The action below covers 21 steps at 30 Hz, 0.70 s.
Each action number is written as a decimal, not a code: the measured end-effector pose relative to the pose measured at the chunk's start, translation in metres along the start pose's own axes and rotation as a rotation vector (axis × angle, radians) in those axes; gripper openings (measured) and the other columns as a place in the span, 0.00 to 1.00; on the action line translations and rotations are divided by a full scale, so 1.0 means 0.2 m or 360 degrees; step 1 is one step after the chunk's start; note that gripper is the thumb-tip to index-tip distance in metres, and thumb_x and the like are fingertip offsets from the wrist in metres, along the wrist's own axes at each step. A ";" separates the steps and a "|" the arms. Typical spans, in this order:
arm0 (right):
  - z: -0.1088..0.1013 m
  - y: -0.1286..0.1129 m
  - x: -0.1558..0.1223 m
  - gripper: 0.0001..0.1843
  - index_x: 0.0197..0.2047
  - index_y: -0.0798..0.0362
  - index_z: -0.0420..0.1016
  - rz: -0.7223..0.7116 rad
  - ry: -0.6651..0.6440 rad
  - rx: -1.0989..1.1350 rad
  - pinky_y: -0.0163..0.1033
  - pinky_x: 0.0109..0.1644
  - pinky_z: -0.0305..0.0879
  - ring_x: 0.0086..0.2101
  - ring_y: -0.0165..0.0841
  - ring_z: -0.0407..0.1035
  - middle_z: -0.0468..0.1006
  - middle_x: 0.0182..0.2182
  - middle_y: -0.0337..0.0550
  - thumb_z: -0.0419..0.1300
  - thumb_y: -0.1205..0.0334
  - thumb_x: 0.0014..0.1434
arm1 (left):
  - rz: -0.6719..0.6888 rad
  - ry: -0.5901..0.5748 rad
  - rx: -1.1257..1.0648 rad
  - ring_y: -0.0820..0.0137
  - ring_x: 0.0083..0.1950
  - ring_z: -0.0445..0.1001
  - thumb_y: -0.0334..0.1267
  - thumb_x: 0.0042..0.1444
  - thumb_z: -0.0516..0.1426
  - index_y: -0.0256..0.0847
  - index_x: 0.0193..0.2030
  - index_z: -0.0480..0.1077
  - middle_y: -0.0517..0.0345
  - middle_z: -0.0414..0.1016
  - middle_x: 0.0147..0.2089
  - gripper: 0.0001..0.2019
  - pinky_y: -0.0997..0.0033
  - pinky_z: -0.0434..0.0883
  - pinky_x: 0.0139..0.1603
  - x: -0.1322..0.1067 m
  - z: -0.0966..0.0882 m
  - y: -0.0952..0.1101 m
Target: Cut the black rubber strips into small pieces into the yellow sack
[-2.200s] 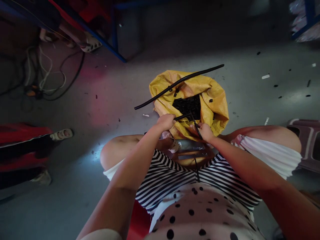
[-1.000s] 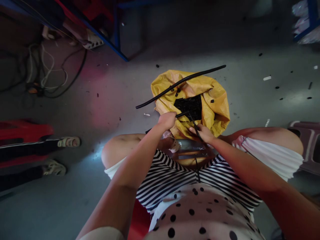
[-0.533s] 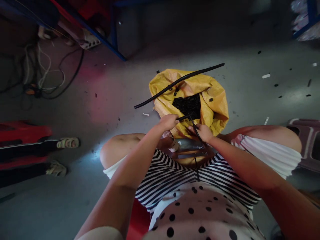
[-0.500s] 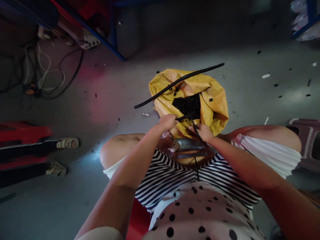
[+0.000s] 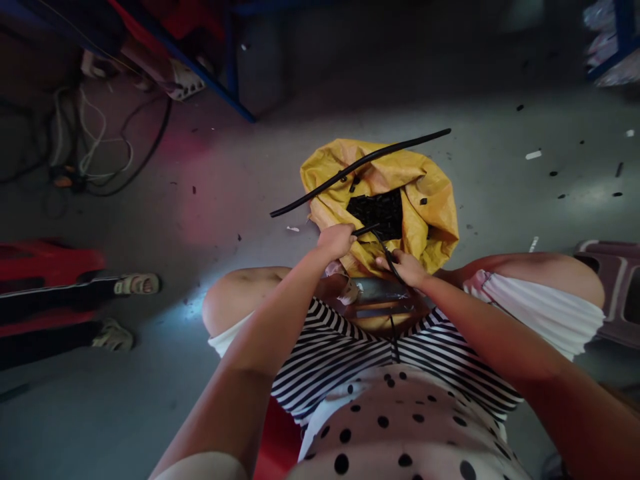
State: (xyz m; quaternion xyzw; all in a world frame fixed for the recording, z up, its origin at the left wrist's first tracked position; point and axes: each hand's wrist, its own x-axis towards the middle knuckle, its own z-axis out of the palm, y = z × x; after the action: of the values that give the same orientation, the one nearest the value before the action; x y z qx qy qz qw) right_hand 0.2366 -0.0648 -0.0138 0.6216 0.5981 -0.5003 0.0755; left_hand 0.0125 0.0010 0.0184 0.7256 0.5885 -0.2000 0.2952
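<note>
Black tube [image 5: 364, 231] gripped in closed left-hand fingers [image 5: 336, 240]; right-hand fingers [image 5: 406, 265] clasp cutter [image 5: 388, 255].

No readable text, labels or numbers anywhere in view

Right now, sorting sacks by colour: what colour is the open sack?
Yellow sack; head view shows it.

Pretty clearly a small workshop or factory floor was being looked at: a bare concrete floor [image 5: 500, 200] was littered with black offcuts [image 5: 552, 173], blue metal racking [image 5: 227, 60] was seen at the back, loose cables [image 5: 107, 150] were piled nearby, and a yellow woven sack [image 5: 430, 200] was filled with black scraps.
</note>
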 end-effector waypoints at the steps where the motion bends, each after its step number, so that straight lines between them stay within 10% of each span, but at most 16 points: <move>1: 0.00 0.00 0.00 0.34 0.39 0.51 0.71 -0.0004 -0.0016 0.0002 0.35 0.32 0.58 0.33 0.38 0.71 0.77 0.33 0.47 0.49 0.27 0.55 | 0.0037 -0.0012 -0.0015 0.59 0.52 0.75 0.42 0.62 0.51 0.42 0.49 0.72 0.48 0.77 0.50 0.14 0.67 0.69 0.45 0.00 0.00 0.01; 21: -0.01 -0.01 0.00 0.28 0.33 0.53 0.75 0.0078 0.0199 -0.0246 0.36 0.28 0.50 0.30 0.35 0.70 0.77 0.28 0.48 0.51 0.35 0.60 | -0.0054 -0.0211 0.0066 0.59 0.53 0.73 0.43 0.61 0.52 0.43 0.50 0.73 0.48 0.76 0.53 0.15 0.69 0.69 0.47 0.01 0.01 -0.03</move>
State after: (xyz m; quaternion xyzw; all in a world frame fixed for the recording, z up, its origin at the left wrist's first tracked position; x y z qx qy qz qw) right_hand 0.2356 -0.0623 -0.0115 0.6584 0.6231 -0.4107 0.0981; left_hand 0.0078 0.0014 0.0141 0.7066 0.5756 -0.2648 0.3151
